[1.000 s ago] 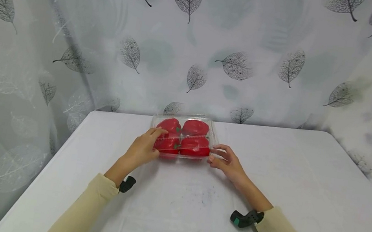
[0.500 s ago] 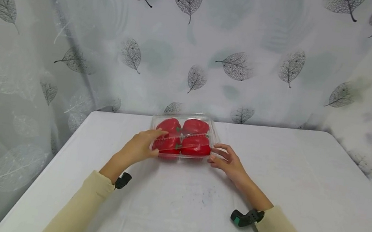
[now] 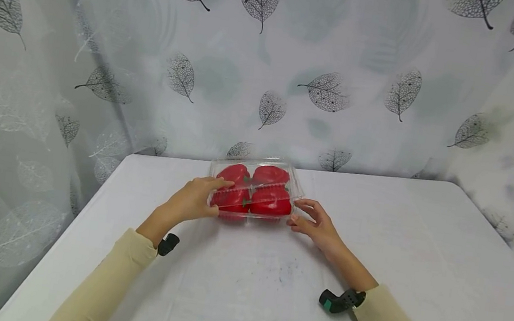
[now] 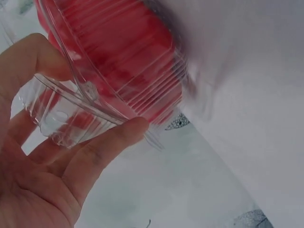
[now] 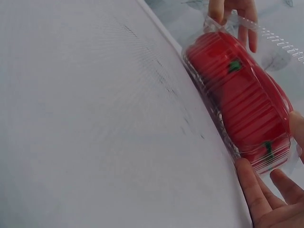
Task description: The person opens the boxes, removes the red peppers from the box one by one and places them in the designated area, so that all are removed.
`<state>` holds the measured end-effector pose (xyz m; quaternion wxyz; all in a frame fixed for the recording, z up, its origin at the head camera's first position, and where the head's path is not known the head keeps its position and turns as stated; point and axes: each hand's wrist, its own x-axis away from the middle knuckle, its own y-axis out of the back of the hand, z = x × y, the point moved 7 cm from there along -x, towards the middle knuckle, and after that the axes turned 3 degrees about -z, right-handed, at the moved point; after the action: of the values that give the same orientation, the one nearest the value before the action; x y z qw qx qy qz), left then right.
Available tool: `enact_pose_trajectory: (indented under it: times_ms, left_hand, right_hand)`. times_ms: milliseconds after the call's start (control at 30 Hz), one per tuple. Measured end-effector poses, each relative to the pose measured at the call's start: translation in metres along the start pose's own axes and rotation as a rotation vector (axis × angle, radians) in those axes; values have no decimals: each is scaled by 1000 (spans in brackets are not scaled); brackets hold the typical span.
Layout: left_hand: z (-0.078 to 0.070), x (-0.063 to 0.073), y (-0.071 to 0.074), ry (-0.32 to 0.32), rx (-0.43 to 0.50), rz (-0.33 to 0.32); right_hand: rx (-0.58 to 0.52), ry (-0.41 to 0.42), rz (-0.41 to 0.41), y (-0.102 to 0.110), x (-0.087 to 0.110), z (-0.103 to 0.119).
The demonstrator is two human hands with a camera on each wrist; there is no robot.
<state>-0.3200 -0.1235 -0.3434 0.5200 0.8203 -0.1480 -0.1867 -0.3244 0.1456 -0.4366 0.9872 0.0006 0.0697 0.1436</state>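
A clear plastic clamshell box (image 3: pixel 279 160) with several red bell peppers (image 3: pixel 271 201) with green stems lies at the table's far edge. My left hand (image 3: pixel 194 195) holds the box's left side, thumb at the near corner and fingers over the top. In the left wrist view those fingers and thumb grip the clear lid (image 4: pixel 59 118), whose rim stands apart from the box's rim. At the near right corner, my right hand (image 3: pixel 318 229) holds the box between thumb and fingers. The lid's ridged edge (image 5: pixel 278 42) rises above the peppers in the right wrist view.
A white cloth covers the table (image 3: pixel 256 303), with small dark marks near the middle. Behind it hangs a pale curtain (image 3: pixel 334 34) printed with grey leaves. Black wrist cameras (image 3: pixel 338 302) sit at both cuffs.
My left wrist and forearm have shifted a little to the left, and the lid's edge over the peppers has tilted slightly. The right hand and the box have hardly moved.
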Motion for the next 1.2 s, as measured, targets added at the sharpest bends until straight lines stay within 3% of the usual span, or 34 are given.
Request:
enact_pose_trajectory:
  times_ms: [233, 667, 1200]
  left_hand:
    - [2, -3, 5, -23, 10, 54]
    - [2, -12, 12, -72, 17, 69]
    - [10, -17, 14, -5, 97, 114]
  right_hand:
    - [-2, 5, 8, -2, 1, 3]
    - [19, 15, 9, -1, 0, 1]
    - [45, 8, 5, -2, 0, 1]
